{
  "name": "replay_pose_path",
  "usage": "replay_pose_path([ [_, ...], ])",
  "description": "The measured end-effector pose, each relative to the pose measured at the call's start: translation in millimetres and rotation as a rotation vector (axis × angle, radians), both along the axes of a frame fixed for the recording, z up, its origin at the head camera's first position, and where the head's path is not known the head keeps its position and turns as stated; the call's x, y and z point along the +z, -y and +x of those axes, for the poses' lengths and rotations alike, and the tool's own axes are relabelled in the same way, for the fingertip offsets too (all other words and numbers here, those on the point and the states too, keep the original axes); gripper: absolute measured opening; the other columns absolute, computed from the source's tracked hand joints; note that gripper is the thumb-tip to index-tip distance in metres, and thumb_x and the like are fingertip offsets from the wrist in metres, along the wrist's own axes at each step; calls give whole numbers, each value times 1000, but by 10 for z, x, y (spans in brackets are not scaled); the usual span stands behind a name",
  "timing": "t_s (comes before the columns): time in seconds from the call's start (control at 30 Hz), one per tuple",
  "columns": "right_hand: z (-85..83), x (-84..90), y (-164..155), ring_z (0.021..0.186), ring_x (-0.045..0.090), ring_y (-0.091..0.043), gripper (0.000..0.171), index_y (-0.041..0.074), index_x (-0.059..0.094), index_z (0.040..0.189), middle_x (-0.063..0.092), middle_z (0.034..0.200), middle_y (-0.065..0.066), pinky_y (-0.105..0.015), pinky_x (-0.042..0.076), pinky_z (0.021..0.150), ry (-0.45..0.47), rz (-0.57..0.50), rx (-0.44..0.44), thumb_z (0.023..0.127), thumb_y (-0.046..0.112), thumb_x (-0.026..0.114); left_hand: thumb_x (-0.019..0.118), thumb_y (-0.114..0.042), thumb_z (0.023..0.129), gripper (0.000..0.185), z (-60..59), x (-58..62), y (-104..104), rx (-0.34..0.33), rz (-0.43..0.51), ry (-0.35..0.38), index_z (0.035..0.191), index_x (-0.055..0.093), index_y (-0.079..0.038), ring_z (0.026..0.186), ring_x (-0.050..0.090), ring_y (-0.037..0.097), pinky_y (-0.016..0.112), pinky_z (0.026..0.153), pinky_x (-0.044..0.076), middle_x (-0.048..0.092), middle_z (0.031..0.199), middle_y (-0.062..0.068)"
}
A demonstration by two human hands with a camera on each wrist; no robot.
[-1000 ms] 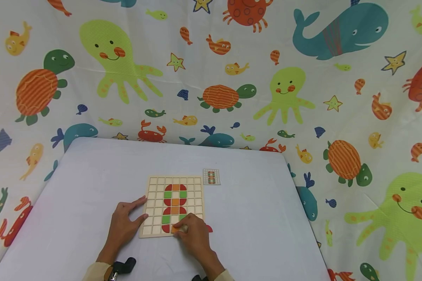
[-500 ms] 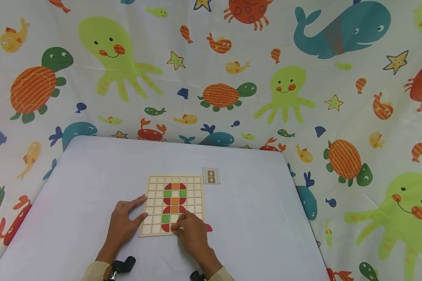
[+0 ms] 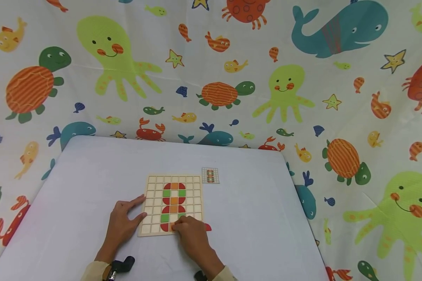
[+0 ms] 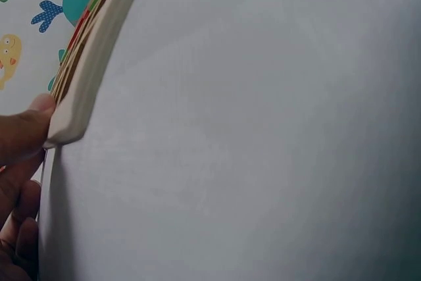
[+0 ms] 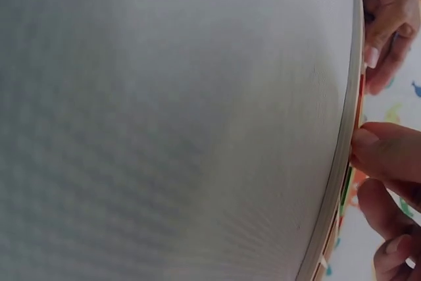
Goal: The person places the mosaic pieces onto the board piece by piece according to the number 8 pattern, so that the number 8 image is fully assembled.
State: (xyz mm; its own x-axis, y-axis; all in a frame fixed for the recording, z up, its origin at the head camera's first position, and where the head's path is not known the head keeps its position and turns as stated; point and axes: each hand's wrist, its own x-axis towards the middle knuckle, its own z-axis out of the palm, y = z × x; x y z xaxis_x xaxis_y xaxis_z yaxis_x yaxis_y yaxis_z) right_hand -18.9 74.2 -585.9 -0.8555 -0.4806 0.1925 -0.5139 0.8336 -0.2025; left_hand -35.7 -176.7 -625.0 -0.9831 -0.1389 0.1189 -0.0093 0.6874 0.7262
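Observation:
A square wooden grid board [image 3: 149, 203] lies on the white table, bearing red, green and orange tiles in a figure-eight pattern. My left hand [image 3: 122, 221] rests at its left edge, thumb and fingertips touching the frame; in the left wrist view the thumb [image 4: 26, 129] lies against a corner. At the bottom row, my right hand [image 3: 194, 235] pinches an orange tile [image 3: 172, 226] at a cell beside a red rounded tile [image 3: 164, 227]. Curled fingers partly hide that tile and the cells to its right. In the right wrist view the right thumb [image 5: 388, 153] is at the board's near edge.
A small pattern card [image 3: 210, 176] lies beyond the board's upper right corner. One loose red tile [image 3: 208, 227] shows just right of the board, partly behind my right hand. A curtain [image 3: 232, 128] printed with sea animals hangs behind the table.
The orange tile has come down into the bottom-row cell, and my right fingers have lowered over it. My left hand stays at the board's edge. The head view has shifted slightly.

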Motion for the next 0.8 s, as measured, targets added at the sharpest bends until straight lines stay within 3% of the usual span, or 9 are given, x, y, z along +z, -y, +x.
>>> replay_pose_path([
  [0.23, -5, -19, -87, 92, 70, -3, 12, 26, 88, 95, 74, 97, 14, -13, 55, 72, 8, -157, -63, 84, 26, 92, 91, -14, 83, 64, 1, -14, -17, -5, -1, -16, 143, 69, -14, 98, 49, 21, 39, 77, 43, 73, 117, 14],
  [0.43, -52, 34, -346, 69, 56, 3, 18, 26, 85, 95, 73, 93, 13, -15, 42, 59, 163, -386, -278, 80, 21, 94, 91, -13, 83, 64, -3, -10, -24, -1, 0, -22, 143, 69, -15, 98, 49, 21, 39, 77, 43, 73, 115, 14],
  [0.5, -69, 66, -481, 63, 48, 4, 20, 25, 84, 96, 74, 92, 10, -16, 40, 56, 215, -445, -315, 80, 19, 94, 91, -13, 83, 64, -3, -3, -23, 1, -1, -28, 142, 69, -14, 98, 49, 20, 39, 77, 43, 73, 114, 14],
  [0.57, -77, 80, -624, 63, 50, 3, 23, 24, 84, 99, 76, 92, 8, -18, 43, 57, 263, -499, -335, 80, 16, 94, 91, -12, 82, 64, -5, 1, -24, 3, -2, -34, 142, 69, -14, 97, 48, 19, 37, 76, 42, 73, 112, 13],
  [0.67, -72, 69, -806, 63, 50, 1, 28, 24, 83, 100, 76, 92, 6, -19, 45, 57, 295, -520, -362, 77, 14, 95, 91, -12, 82, 64, -6, 3, -18, 4, 0, -32, 142, 69, -14, 97, 48, 19, 37, 76, 42, 72, 110, 14],
  [0.8, -61, 26, -963, 67, 51, 0, 33, 25, 83, 99, 74, 92, 10, -19, 44, 58, 327, -435, -409, 72, 16, 98, 91, -13, 83, 63, 0, 3, -7, 3, 0, -21, 142, 69, -14, 97, 49, 21, 38, 76, 42, 70, 109, 15],
])
